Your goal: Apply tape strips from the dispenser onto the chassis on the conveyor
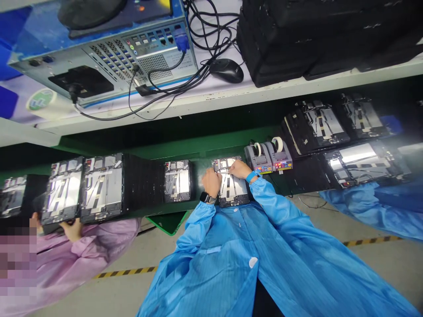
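An opened tablet [234, 190] with its silver battery cells and dark flex cables exposed lies on the green bench in front of me. My left hand [211, 181], with a watch on its wrist, rests at the tablet's upper left edge, fingers curled. At the upper right part of the same tablet, my right hand [240, 169] has its fingers pressed together, a blue band round the wrist. Whatever either hand's fingertips hold is too small to make out. A second opened tablet [177, 181] lies to the left.
Two tape dispensers [269, 157] stand to the right of my tablet. Farther right are more opened tablets [325, 123]. Left, a co-worker's hand [72, 230] touches another tablet [64, 189]. A computer case [109, 66], mouse [226, 71] and black bags [317, 39] occupy the shelf above.
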The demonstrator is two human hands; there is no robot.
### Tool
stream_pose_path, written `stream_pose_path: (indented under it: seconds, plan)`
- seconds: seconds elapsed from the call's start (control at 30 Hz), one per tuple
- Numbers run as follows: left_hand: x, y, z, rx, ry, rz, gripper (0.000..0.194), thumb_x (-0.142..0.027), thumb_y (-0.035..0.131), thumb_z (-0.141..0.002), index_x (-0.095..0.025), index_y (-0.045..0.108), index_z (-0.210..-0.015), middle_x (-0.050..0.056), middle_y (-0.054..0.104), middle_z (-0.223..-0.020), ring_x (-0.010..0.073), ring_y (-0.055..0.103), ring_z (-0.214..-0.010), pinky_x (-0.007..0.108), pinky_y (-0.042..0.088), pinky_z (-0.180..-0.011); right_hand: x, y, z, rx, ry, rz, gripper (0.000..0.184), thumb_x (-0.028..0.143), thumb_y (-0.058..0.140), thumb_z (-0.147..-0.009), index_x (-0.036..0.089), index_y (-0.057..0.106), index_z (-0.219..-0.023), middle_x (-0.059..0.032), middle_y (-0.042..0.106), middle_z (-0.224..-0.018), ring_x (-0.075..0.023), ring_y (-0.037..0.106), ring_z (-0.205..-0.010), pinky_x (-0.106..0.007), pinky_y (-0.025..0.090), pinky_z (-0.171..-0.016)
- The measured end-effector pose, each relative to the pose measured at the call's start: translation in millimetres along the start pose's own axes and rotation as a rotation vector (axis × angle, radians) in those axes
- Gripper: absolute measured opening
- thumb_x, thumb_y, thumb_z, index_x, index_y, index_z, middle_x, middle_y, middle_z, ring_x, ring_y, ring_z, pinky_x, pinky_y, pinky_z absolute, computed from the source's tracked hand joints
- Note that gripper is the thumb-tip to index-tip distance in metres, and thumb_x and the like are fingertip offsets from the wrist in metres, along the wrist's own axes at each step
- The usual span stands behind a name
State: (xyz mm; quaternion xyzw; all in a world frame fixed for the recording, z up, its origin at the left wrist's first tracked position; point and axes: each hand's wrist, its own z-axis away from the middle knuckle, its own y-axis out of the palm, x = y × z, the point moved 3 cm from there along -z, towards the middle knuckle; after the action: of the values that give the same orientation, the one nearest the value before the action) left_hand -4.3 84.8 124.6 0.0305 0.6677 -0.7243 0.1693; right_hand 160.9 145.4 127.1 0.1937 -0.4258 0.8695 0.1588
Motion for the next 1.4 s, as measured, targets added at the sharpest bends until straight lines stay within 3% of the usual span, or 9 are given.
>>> stream_pose_path:
  seconds: [0.17,0.33,0.43,0.57,0.7,0.77,0.9,1.03,1.4]
  plan:
    - [4,-3.9,28,-0.221,0.158,0.153,0.035,-0.025,0.055,-0.094,-0.015,0.058,-0.128,0.019,0.06,-0.13,0.034,0.057,-0.121,0.047,0.048,-0.098,-12,7,11,-0.085,0.053,-0.04,0.023,0.038,0.068,-0.086,0.02,0.08,-0.079,-0.0082,0.077,-0.079,-0.0178,0.072,-0.077,-0.022,0.04,-0.062]
    - [-13,8.7,65,-0.046,0.524,0.205,0.039,-0.021,0.051,-0.098,-0.02,0.055,-0.136,0.015,0.058,-0.141,0.0302,0.05,-0.137,0.049,0.045,-0.109,-9,6,16,-0.147,0.084,-0.016,0.02,0.036,0.067,-0.085,0.022,0.079,-0.077,-0.009,0.079,-0.085,-0.0199,0.073,-0.085,-0.023,0.04,-0.063]
    - [-20,15.8,75,0.04,0.566,0.18,0.044,-0.021,0.052,-0.096,-0.019,0.053,-0.14,0.016,0.054,-0.149,0.0306,0.046,-0.143,0.051,0.042,-0.113,-8,3,15,-0.152,0.092,-0.024,0.02,0.034,0.065,-0.086,0.023,0.079,-0.078,-0.0072,0.079,-0.086,-0.0197,0.073,-0.085,-0.024,0.039,-0.063]
    - [-17,11.9,71,0.065,0.445,0.205,0.039,-0.022,0.049,-0.098,-0.02,0.057,-0.136,0.015,0.054,-0.147,0.0282,0.048,-0.141,0.047,0.042,-0.114,1,-5,17,-0.114,0.031,-0.055,0.022,0.036,0.064,-0.089,0.022,0.08,-0.082,-0.0055,0.078,-0.085,-0.018,0.071,-0.083,-0.023,0.041,-0.065]
    - [0,-2.9,47,-0.066,0.075,0.25,0.037,-0.027,0.048,-0.099,-0.019,0.058,-0.133,0.017,0.059,-0.135,0.0275,0.055,-0.13,0.044,0.045,-0.109,19,-12,25,-0.104,-0.03,-0.048,0.02,0.031,0.064,-0.089,0.02,0.079,-0.082,-0.005,0.078,-0.085,-0.0173,0.07,-0.085,-0.022,0.042,-0.069]
    - [6,-5.7,32,-0.078,-0.029,0.27,0.036,-0.029,0.049,-0.098,-0.019,0.058,-0.131,0.015,0.062,-0.125,0.0253,0.061,-0.118,0.039,0.048,-0.102,28,-13,29,-0.101,-0.055,-0.047,0.019,0.03,0.063,-0.089,0.02,0.078,-0.082,-0.0042,0.077,-0.084,-0.0171,0.069,-0.084,-0.022,0.042,-0.069]
    - [9,-0.8,13,-0.024,-0.047,0.299,0.031,-0.027,0.053,-0.095,-0.019,0.062,-0.124,0.009,0.067,-0.111,0.021,0.065,-0.097,0.033,0.051,-0.089,44,-10,32,-0.109,-0.099,-0.078,0.018,0.029,0.062,-0.089,0.021,0.077,-0.082,-0.0038,0.077,-0.085,-0.017,0.067,-0.083,-0.022,0.041,-0.067]
    - [8,3.8,11,-0.008,-0.056,0.288,0.032,-0.024,0.055,-0.093,-0.019,0.062,-0.123,0.008,0.069,-0.11,0.0209,0.066,-0.094,0.032,0.05,-0.085,49,-6,32,-0.113,-0.132,-0.114,0.018,0.028,0.061,-0.09,0.021,0.076,-0.082,-0.0037,0.077,-0.085,-0.0165,0.067,-0.081,-0.022,0.04,-0.066]
    - [0,1.3,3,0.027,-0.033,0.159,0.035,-0.016,0.055,-0.089,-0.02,0.059,-0.123,0.011,0.067,-0.123,0.0262,0.066,-0.111,0.036,0.051,-0.091,-1,-2,28,-0.111,0.041,0.038,0.021,0.034,0.064,-0.092,0.021,0.08,-0.086,-0.0089,0.079,-0.093,-0.0209,0.072,-0.094,-0.023,0.043,-0.072]
